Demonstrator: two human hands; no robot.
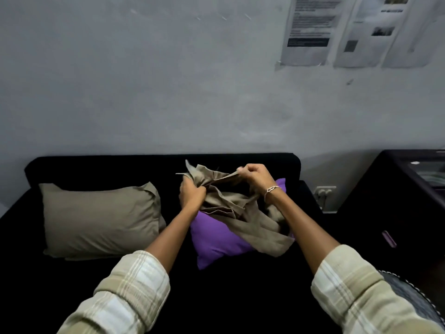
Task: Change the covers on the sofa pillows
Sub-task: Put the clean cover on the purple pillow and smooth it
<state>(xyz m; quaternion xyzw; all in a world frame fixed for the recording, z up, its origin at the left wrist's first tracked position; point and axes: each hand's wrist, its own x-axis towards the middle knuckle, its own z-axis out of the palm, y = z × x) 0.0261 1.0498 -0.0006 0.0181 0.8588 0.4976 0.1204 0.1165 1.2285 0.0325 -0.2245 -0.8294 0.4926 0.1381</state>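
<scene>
– Two pillows logged on the black sofa, which stands against a grey-white wall. Room check?
– Printed sheets are taped at the wall's upper right, text too blurred to read. A dark cabinet stands past the sofa's right end. A wall socket sits low between the two.
– Pillow positions?
– The tan-covered pillow lies flat toward the seat's left end, near the backrest. The purple pillow lies right of centre, apart from the first, one corner pointing at the seat's front edge.
– The loose cover?
– The tan cover is crumpled and held up over the purple pillow's far half. Its lower folds drape onto that pillow and off its right side.
– Hands?
– The left hand has its fingers curled, gripping a bunch of the cover at its left side. The right hand is slightly higher and pinches an edge of the fabric, with a bracelet on that wrist. The strip of cloth between the hands is pulled taut. Both forearms come out of rolled check sleeves.
– Contents of the covers?
– The tan-covered pillow fills its cover, with a spare flap at the right end. I cannot locate the held cover's opening. I cannot tell whether any part of the purple pillow is inside it.
– Other items?
– A small purple object lies on the dark area by the sofa's right end, kind undetermined.
</scene>
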